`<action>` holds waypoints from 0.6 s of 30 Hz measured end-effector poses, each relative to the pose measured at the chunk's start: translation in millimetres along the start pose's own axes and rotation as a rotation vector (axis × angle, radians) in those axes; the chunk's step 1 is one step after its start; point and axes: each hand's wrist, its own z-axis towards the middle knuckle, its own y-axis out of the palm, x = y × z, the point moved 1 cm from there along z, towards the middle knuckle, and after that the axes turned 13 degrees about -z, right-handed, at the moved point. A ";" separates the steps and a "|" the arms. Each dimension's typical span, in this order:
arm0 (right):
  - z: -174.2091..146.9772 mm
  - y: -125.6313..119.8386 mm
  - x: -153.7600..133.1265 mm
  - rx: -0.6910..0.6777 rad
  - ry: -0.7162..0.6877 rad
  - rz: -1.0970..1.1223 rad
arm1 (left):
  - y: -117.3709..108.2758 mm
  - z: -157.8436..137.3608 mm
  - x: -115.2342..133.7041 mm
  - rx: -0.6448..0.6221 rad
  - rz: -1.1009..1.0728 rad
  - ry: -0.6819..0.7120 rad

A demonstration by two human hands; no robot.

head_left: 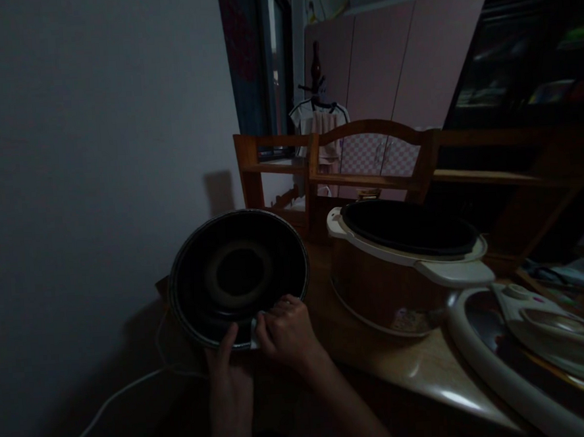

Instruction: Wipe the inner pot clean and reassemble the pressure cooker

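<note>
A round, dark inner pot (241, 274) is tilted so that its inside faces me, with a paler ring around its bottom. My left hand (226, 361) grips the near rim, its thumb over the edge and its other fingers hidden beneath. Just to the right, my right hand (289, 331) is closed around a small white cloth or tissue (254, 333) pressed against the rim. On the table to the right stands the cooker body (379, 279), brown with a cream rim and handles, its inside dark. Its large cream lid (552, 354) lies nearer to me, at the right edge.
The wooden table (419, 362) carries the cooker parts, with a wooden shelf frame (376, 180) along its back. A white cord (105, 404) hangs at the left by the wall (95, 158). Papers (577, 273) lie at the far right. The room is dim.
</note>
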 end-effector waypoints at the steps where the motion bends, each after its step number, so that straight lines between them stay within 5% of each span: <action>1: -0.5 -0.5 0.2 -0.008 0.000 0.003 | -0.2 1.5 -1.7 0.009 -0.001 0.000; 9: -2.1 -1.0 3.7 -0.070 -0.010 0.019 | -5.2 7.1 -12.1 0.113 0.101 -0.037; 15: -4.5 -4.8 4.5 -0.116 -0.046 0.043 | -15.3 8.3 -19.3 0.196 0.433 0.167; 18: -6.0 -6.8 6.3 -0.130 -0.069 0.050 | -17.6 6.5 -19.2 0.205 0.486 0.108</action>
